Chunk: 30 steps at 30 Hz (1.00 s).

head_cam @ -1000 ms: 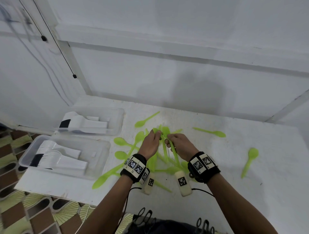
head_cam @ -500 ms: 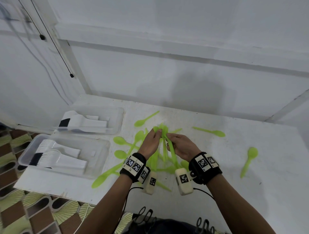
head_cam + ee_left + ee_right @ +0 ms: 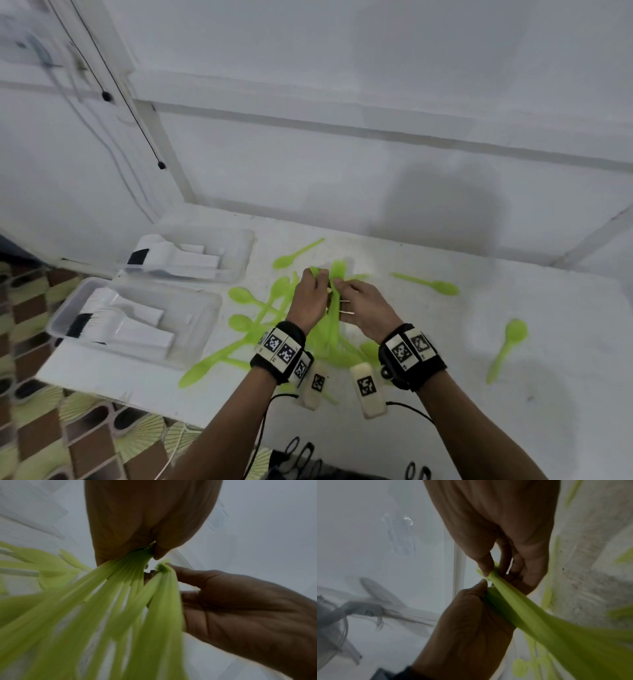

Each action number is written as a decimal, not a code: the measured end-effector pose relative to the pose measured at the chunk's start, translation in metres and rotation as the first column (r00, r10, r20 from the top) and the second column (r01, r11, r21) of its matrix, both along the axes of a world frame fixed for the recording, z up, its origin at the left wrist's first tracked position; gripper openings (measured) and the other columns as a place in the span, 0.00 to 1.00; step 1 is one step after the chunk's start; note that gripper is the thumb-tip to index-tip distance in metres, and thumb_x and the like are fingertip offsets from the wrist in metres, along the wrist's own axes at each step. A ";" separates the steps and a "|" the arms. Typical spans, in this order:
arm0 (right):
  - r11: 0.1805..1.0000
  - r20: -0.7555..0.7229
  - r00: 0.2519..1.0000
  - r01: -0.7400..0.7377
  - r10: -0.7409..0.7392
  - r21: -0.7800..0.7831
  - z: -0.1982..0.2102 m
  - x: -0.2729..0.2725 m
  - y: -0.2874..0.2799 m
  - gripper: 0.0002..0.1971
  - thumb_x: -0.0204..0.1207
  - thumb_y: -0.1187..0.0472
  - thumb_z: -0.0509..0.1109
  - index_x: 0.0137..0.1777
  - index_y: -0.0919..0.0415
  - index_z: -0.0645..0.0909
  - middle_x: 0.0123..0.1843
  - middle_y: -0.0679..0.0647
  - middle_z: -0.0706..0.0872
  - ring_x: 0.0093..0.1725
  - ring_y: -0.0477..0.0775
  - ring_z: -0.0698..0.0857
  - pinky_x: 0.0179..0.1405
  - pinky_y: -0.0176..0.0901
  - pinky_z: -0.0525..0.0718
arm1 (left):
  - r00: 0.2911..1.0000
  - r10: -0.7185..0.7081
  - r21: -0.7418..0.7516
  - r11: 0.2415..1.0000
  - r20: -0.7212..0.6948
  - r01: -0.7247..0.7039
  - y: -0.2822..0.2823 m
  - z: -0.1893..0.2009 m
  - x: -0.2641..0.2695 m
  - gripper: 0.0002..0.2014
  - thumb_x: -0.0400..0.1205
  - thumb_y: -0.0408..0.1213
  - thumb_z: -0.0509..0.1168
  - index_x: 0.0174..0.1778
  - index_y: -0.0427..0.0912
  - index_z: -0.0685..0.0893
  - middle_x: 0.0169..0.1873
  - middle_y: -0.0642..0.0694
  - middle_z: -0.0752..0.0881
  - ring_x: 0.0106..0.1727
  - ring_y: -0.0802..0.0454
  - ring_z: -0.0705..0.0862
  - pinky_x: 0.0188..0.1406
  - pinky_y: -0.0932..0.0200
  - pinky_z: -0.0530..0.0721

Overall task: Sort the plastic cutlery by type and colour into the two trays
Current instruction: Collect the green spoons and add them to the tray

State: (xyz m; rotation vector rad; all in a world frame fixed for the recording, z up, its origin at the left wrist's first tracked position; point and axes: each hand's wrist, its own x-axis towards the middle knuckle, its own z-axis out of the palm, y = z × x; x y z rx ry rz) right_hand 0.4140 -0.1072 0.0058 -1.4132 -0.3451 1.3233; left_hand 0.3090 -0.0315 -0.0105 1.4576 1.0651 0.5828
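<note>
Both hands meet above a scatter of green plastic cutlery on the white surface (image 3: 513, 428). The left hand (image 3: 310, 301) clamps a fanned bunch of green handles (image 3: 120, 588) at their upper ends, fingers curled tight around them. The right hand (image 3: 363, 310), just beside it, pinches a second, thinner sheaf of green cutlery (image 3: 164, 595) between thumb and fingertips (image 3: 485, 568) near its top. Tines show above the hands, so at least some pieces look like forks; the rest cannot be told apart.

The pieces look light, thin and springy, with smooth surfaces that likely slide against one another, so a loose bunch may splay or slip out. Taking hold near the neck, where the handles stack flat, seems the surest grip.

Loose green spoons (image 3: 507, 346) lie to either side of the hands. Two clear trays (image 3: 209, 308), left of the left hand, already carry stacked white cutlery (image 3: 137, 329).
</note>
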 end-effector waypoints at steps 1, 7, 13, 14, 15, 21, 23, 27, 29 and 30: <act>0.998 0.040 0.998 0.053 -0.053 0.019 -0.001 0.004 -0.001 0.11 0.86 0.56 0.70 0.54 0.66 0.81 0.49 0.63 0.92 0.43 0.56 0.93 0.38 0.44 0.90 | 0.999 0.046 -0.015 0.999 0.020 -0.046 -0.002 0.001 0.004 0.13 0.93 0.46 0.55 0.53 0.39 0.74 0.39 0.47 0.83 0.38 0.50 0.82 0.46 0.47 0.83; 0.995 0.645 0.761 0.008 -0.071 0.101 -0.017 0.024 -0.019 0.16 0.80 0.52 0.77 0.40 0.62 0.77 0.32 0.54 0.91 0.30 0.44 0.89 0.37 0.37 0.84 | 0.984 0.168 -0.164 0.974 0.066 -0.156 -0.032 0.002 0.026 0.15 0.93 0.48 0.56 0.57 0.38 0.72 0.44 0.46 0.78 0.37 0.54 0.79 0.39 0.59 0.79; 0.971 0.724 0.686 -0.116 -0.073 0.208 -0.031 0.027 -0.040 0.13 0.80 0.55 0.77 0.39 0.59 0.79 0.28 0.51 0.87 0.27 0.46 0.82 0.33 0.27 0.75 | 0.940 0.327 -0.353 0.895 0.100 -0.273 -0.064 0.003 0.039 0.32 0.91 0.57 0.53 0.75 0.29 0.68 0.68 0.39 0.78 0.69 0.46 0.81 0.64 0.50 0.82; 0.968 0.722 0.688 -0.127 -0.070 0.215 -0.032 0.030 -0.043 0.12 0.80 0.55 0.78 0.39 0.58 0.81 0.29 0.49 0.88 0.28 0.45 0.83 0.34 0.27 0.75 | 0.932 0.345 -0.364 0.886 0.106 -0.287 -0.066 0.002 0.039 0.32 0.90 0.59 0.54 0.75 0.31 0.68 0.70 0.37 0.78 0.70 0.44 0.81 0.67 0.47 0.82; 0.964 0.716 0.695 -0.138 -0.071 0.228 -0.034 0.033 -0.045 0.11 0.80 0.56 0.78 0.40 0.58 0.82 0.30 0.49 0.89 0.30 0.44 0.85 0.35 0.27 0.76 | 0.932 0.349 -0.365 0.884 0.099 -0.292 -0.068 0.005 0.041 0.31 0.91 0.58 0.54 0.75 0.32 0.68 0.69 0.39 0.79 0.70 0.45 0.81 0.67 0.48 0.82; 0.936 0.719 0.692 -0.208 -0.064 0.284 -0.033 0.041 -0.062 0.02 0.83 0.60 0.74 0.51 0.56 0.87 0.41 0.50 0.92 0.42 0.41 0.89 0.43 0.25 0.80 | 0.923 0.353 -0.332 0.898 0.153 -0.289 -0.079 0.007 0.051 0.28 0.83 0.60 0.62 0.59 0.34 0.72 0.52 0.36 0.78 0.53 0.43 0.84 0.45 0.53 0.82; 0.937 0.737 0.676 -0.239 -0.027 0.254 -0.030 0.043 -0.067 0.05 0.85 0.58 0.71 0.57 0.55 0.86 0.44 0.49 0.92 0.43 0.42 0.89 0.44 0.29 0.82 | 0.917 0.363 -0.350 0.891 0.163 -0.290 -0.078 -0.005 0.050 0.30 0.77 0.62 0.66 0.56 0.37 0.73 0.51 0.35 0.78 0.55 0.38 0.84 0.49 0.43 0.85; 0.919 0.736 0.656 -0.374 0.165 0.128 -0.024 0.047 -0.082 0.18 0.85 0.51 0.70 0.72 0.50 0.77 0.53 0.49 0.90 0.50 0.47 0.89 0.48 0.36 0.83 | 0.886 0.378 -0.442 0.865 0.267 -0.236 -0.083 0.005 0.056 0.13 0.91 0.46 0.61 0.60 0.39 0.72 0.51 0.35 0.81 0.49 0.37 0.88 0.48 0.44 0.90; 0.886 0.746 0.618 -0.457 0.249 0.082 -0.024 0.051 -0.085 0.25 0.82 0.52 0.73 0.77 0.52 0.72 0.58 0.47 0.87 0.57 0.46 0.86 0.49 0.29 0.80 | 0.868 0.407 -0.490 0.840 0.284 -0.233 -0.086 0.007 0.057 0.14 0.92 0.42 0.59 0.66 0.35 0.74 0.57 0.39 0.88 0.44 0.43 0.90 0.47 0.49 0.91; 0.870 0.752 0.598 -0.489 0.277 0.069 -0.023 0.054 -0.085 0.27 0.81 0.53 0.74 0.77 0.53 0.70 0.59 0.47 0.86 0.58 0.46 0.84 0.47 0.25 0.77 | 0.863 0.410 -0.508 0.833 0.296 -0.221 -0.086 0.005 0.056 0.16 0.92 0.42 0.58 0.68 0.32 0.75 0.61 0.40 0.89 0.45 0.45 0.90 0.49 0.50 0.91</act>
